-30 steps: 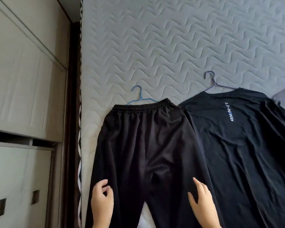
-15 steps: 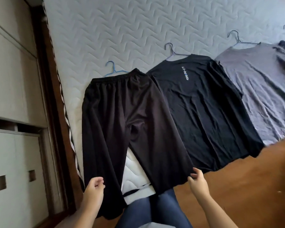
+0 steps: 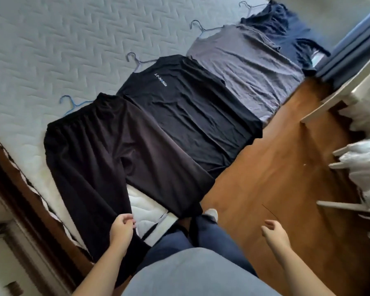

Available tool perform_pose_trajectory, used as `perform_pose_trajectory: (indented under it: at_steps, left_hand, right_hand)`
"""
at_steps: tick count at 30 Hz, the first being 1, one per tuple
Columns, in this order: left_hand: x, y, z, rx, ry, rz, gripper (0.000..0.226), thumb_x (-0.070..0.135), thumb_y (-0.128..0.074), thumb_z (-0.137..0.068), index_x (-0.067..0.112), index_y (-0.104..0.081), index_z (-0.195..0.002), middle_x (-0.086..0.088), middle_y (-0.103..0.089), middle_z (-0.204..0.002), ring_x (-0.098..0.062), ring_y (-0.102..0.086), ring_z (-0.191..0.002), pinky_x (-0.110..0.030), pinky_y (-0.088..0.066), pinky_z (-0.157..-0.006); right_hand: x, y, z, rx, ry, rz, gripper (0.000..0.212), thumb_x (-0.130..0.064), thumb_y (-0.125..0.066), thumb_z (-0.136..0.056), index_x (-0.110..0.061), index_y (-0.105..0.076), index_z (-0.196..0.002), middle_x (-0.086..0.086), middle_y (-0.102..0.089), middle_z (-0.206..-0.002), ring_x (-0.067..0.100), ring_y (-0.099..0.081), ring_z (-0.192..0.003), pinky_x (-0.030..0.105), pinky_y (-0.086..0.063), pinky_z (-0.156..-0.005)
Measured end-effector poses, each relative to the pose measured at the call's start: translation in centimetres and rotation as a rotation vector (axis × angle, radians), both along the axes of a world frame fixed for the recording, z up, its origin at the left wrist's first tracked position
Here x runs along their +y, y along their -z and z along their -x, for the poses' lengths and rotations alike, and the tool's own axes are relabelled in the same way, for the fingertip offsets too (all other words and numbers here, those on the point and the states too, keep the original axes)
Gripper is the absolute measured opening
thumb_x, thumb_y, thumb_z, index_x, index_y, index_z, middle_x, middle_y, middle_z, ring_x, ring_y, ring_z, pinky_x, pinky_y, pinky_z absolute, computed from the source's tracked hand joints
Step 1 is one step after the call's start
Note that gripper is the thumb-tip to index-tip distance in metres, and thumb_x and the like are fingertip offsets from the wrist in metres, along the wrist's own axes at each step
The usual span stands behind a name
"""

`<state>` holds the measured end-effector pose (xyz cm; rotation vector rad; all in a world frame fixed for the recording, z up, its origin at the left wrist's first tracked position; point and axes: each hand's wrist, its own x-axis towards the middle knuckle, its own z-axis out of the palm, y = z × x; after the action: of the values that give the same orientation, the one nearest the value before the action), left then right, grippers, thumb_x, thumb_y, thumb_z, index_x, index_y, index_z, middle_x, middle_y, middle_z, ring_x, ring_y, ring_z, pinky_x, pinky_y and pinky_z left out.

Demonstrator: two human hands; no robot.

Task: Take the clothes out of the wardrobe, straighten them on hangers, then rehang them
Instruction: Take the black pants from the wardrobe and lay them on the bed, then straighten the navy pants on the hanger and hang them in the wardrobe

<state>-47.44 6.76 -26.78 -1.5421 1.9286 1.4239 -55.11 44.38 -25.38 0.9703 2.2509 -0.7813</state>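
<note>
Quilted pale mattress (image 3: 73, 39), orange-brown wooden floor (image 3: 276, 167), blue curtain (image 3: 355, 45) top right, pale cabinet (image 3: 0, 263) at left

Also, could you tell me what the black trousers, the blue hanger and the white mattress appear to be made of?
Black elastic-waisted trousers: thin matte fabric, probably a synthetic knit, judging by its soft drape and gathered waistband. Slim blue hanger: bent wire, likely coated metal, given its thinness. White mattress: quilted textile with stitched wavy ridges.

On the mattress (image 3: 73, 39) lie black trousers (image 3: 107, 159) at nine o'clock, then black T-shirt (image 3: 190, 112), grey shirt (image 3: 244, 63) and navy top (image 3: 286, 28) toward one, the left hand (image 3: 122, 227) pinching a trouser leg at seven, the right hand (image 3: 276, 231) loose at five.
</note>
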Motion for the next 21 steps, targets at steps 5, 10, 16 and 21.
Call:
perform_pose_trajectory:
  at_steps: [5,10,16,21]
  left_hand:
    - [3.0,-2.2,3.9,0.091,0.237,-0.015,0.02,0.0,-0.038,-0.089,0.008,-0.057,-0.089,-0.005,-0.061,-0.08,-0.022,-0.059,-0.077,-0.031,-0.043,-0.081]
    - [7.1,-4.0,7.4,0.132,0.43,0.07,0.023,0.002,-0.041,-0.089,0.019,-0.054,-0.08,-0.001,-0.062,-0.077,-0.022,-0.059,-0.075,-0.03,-0.042,-0.075]
    - [18.5,-3.8,11.0,0.116,0.416,0.056,0.022,-0.001,-0.04,-0.088,0.011,-0.056,-0.08,-0.01,-0.062,-0.078,-0.025,-0.056,-0.071,-0.029,-0.043,-0.067]
    - [31.7,-2.7,15.6,0.074,0.606,-0.026,0.019,0.002,-0.039,-0.089,0.005,-0.057,-0.095,-0.01,-0.061,-0.084,-0.024,-0.058,-0.078,-0.03,-0.044,-0.073]
  right_hand:
    - [4.1,0.9,-2.6,0.046,0.159,0.01,0.033,-0.007,-0.053,-0.086,-0.004,-0.053,-0.119,0.021,-0.06,-0.118,0.036,-0.058,-0.104,0.044,-0.045,-0.093]
    - [7.7,1.0,-2.2,0.054,0.205,0.075,0.032,-0.006,-0.05,-0.087,-0.003,-0.053,-0.119,0.021,-0.059,-0.118,0.033,-0.056,-0.097,0.041,-0.046,-0.087]
    - [15.7,-0.7,0.2,0.121,0.054,0.186,0.03,-0.01,-0.048,-0.09,-0.008,-0.054,-0.119,0.011,-0.058,-0.122,0.024,-0.053,-0.105,0.026,-0.036,-0.08]
    - [26.7,-0.2,-2.0,0.045,0.149,0.14,0.028,-0.012,-0.048,-0.091,-0.009,-0.054,-0.118,0.01,-0.06,-0.114,0.018,-0.049,-0.09,0.024,-0.036,-0.075]
